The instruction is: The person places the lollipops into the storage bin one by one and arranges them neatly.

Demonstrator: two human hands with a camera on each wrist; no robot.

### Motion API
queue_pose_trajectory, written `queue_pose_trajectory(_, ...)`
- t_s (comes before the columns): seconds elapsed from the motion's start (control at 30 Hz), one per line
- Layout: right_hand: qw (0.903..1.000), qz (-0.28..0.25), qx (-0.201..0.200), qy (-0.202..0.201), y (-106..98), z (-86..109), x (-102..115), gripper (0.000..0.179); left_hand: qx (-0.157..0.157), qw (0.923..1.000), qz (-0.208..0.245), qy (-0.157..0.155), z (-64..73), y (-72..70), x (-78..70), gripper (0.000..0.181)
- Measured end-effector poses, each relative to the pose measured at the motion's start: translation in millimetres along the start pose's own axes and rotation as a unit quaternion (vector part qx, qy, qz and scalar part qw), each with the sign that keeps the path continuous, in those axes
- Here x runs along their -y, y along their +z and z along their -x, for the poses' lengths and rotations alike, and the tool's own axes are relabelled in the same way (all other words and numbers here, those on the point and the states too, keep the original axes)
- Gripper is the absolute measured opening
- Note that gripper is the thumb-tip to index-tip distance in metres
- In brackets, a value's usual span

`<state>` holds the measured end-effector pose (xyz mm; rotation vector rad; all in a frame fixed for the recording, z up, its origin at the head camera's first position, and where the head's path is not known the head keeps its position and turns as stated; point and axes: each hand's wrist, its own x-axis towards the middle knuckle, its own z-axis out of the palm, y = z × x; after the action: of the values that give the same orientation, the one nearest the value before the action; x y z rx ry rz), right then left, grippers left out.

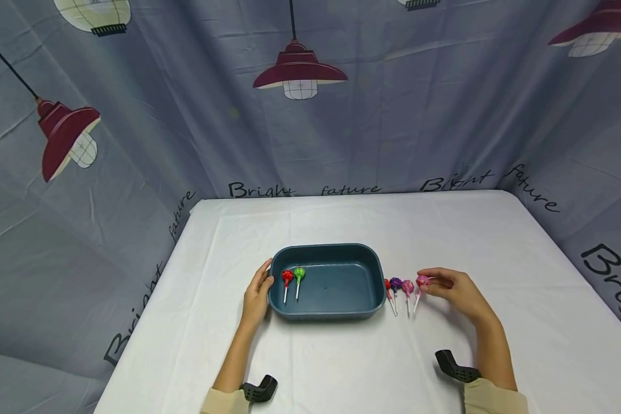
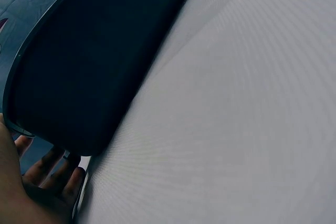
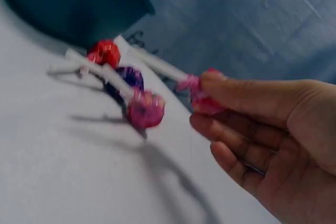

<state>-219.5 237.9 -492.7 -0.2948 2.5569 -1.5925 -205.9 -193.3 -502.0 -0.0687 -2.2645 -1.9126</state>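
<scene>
A dark teal rectangular tray (image 1: 331,315) lies on the white table, with a red lollipop (image 1: 287,276) and a green lollipop (image 1: 299,272) inside near its left end. My left hand (image 1: 257,294) holds that end, thumb at the rim and fingers against the outer wall (image 2: 73,140). Right of the tray, my right hand (image 1: 452,290) pinches a pink lollipop (image 3: 209,95) by its candy head between thumb and fingers, its white stick pointing away. Beside it lie another pink lollipop (image 3: 147,109), a purple one (image 3: 128,80) and a red one (image 3: 105,53).
A white cloth (image 1: 341,368) covers the table. Behind it hangs a grey-blue curtain (image 1: 372,126) printed with red lamps and lettering. A black wrist mount (image 1: 457,368) sticks out from the right wrist and another mount (image 1: 260,389) from the left.
</scene>
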Motion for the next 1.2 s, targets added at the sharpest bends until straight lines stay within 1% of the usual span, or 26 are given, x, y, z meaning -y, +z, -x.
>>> queue_pose_trajectory(0.17, 0.9998, -0.006, 0.007, -0.019, 1, -10.6, 17, 0.046, 0.000, 1.0000, -0.002, 0.000, 0.4, -0.2, -0.6, 0.042)
queue_pose_trajectory(0.3, 0.9989, -0.026, 0.012, -0.037, 4, -20.9, 35, 0.043, 0.000, 1.0000, -0.002, 0.002, 1.1, -0.7, -0.3, 0.042)
queue_pose_trajectory(0.57, 0.9946, -0.061, 0.024, -0.081, 18, -39.9, 64, 0.038, 0.002, 1.0000, 0.001, 0.002, 0.5, -0.2, 2.0, 0.042)
queue_pose_trajectory(0.7, 0.9935, -0.069, 0.028, -0.086, 31, -47.9, 77, 0.039, 0.003, 1.0000, 0.002, 0.002, -0.6, -0.2, 2.4, 0.042)
queue_pose_trajectory(0.83, 0.9940, -0.064, 0.031, -0.084, 48, -55.6, 86, 0.037, 0.003, 1.0000, 0.002, -0.002, -1.6, -0.5, 2.9, 0.042)
queue_pose_trajectory(0.97, 0.9953, -0.045, 0.031, -0.081, 67, -63.4, 92, 0.036, 0.001, 1.0000, 0.001, -0.001, -1.6, -0.1, 2.6, 0.042)
queue_pose_trajectory(1.1, 0.9950, -0.035, 0.043, -0.084, 87, -71.0, 97, 0.035, -0.002, 1.0000, -0.002, 0.001, -1.1, 0.0, 1.9, 0.041)
queue_pose_trajectory(1.2, 0.9941, -0.037, 0.054, -0.086, 100, -75.9, 100, 0.033, -0.002, 1.0000, -0.002, 0.001, -1.3, -0.2, 1.3, 0.041)
